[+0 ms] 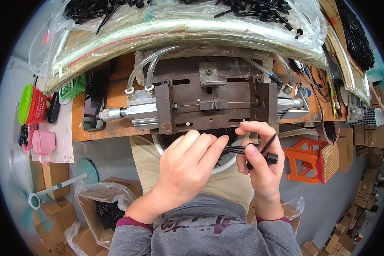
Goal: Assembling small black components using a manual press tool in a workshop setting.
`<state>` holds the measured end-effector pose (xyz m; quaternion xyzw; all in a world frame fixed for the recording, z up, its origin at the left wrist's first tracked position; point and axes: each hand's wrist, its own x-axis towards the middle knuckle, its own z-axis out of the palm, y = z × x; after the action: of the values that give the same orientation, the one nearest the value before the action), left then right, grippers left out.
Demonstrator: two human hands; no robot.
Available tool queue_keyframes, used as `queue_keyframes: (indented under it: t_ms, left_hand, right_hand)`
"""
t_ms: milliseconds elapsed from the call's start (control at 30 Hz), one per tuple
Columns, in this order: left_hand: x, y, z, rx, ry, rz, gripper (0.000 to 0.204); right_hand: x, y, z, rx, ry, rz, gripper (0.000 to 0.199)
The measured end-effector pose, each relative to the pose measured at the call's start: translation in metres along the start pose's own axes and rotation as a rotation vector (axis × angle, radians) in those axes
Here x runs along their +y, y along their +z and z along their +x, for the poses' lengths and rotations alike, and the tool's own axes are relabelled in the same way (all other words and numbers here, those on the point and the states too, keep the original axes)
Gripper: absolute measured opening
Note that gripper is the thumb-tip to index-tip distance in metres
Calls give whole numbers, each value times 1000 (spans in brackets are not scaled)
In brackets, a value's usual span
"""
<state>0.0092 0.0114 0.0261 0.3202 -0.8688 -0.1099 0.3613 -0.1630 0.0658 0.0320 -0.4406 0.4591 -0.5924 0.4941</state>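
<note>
The right hand [260,158] keeps a closed grip on a small bundle of black cable ties [243,150], thumb and fingers pinched around them with one tie's square head sticking out just beside the palm. The left hand [187,166] reaches across, its fingertips closed on the same ties at their left end, so both hands hold the bundle between them, low in front of the person's lap and just below the counter edge. Under the hands sits a round white bowl [226,164], mostly hidden, with more black pieces showing inside. Directly above, a rusty metal press fixture [213,104] is bolted to the worn orange-brown wooden counter [115,96], with a silver pneumatic cylinder [132,112] on its left and clear air hoses [143,68] looping behind. Clear plastic bags [179,25] of black ties lie along the counter's far side. At the left stand a pink cup [43,143] and a green basket [74,87]; at the right, an orange plastic stool [307,162] on the grey floor. Cardboard boxes [102,205] sit low on the left.
</note>
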Motion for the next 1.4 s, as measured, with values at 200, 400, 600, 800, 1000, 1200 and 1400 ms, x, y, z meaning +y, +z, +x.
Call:
queue_keyframes:
  t_ms: [200,400,600,800,1000,1200,1400]
  left_hand:
    - [-4,-3,3,121,-39,48,30]
    - [-10,-8,7,229,-112,-89,40]
    - [-4,-16,4,48,-112,-233,52]
    - [-7,12,-6,47,-55,-93,37]
    - [-11,27,-2,6,-46,89,29]
    - [-12,22,1,-32,-71,102,27]
    - [-9,16,5,-41,-141,-96,32]
  right_hand:
    - [8,2,-7,163,-136,-13,32]
    - [8,-1,-9,201,-291,-2,26]
    - [4,-8,-9,189,-230,-35,21]
    - [2,-15,-6,212,-246,-191,12]
    - [2,-10,0,196,-353,-292,14]
    - [4,-11,-1,217,-483,-611,18]
    - [16,-21,3,160,-760,-980,41]
